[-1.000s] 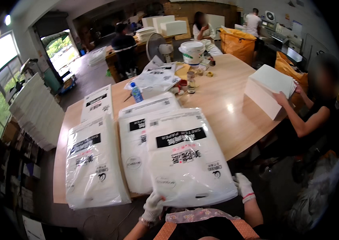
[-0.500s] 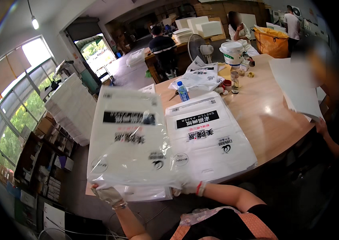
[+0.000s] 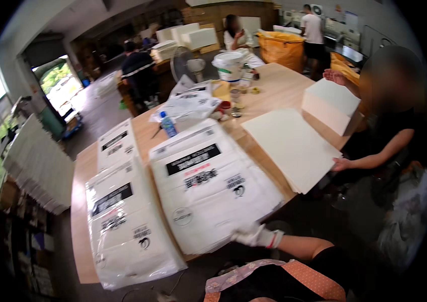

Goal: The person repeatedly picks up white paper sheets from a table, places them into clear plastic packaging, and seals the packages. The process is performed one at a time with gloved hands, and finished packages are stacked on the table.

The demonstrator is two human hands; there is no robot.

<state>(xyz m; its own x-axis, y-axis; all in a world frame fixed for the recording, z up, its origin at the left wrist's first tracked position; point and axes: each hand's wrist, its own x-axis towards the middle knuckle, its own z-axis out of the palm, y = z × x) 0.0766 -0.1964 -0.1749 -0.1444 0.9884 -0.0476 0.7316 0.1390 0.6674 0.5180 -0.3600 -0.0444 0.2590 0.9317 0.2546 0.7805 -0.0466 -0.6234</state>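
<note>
Sliding flat under the plastic pack (image 3: 208,196) at five o'clock suits my right hand (image 3: 254,236), whose grip I can't tell

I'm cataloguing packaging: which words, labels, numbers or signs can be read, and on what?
Wording isn't copied here; only its place:
Middle bag stack: white lettering on black band, red and black print.
Left bag stack, bag behind it: similar, blurred.
Crumpled wrapping: blurred print.
Bottle, bucket: labels too small to read.
</note>
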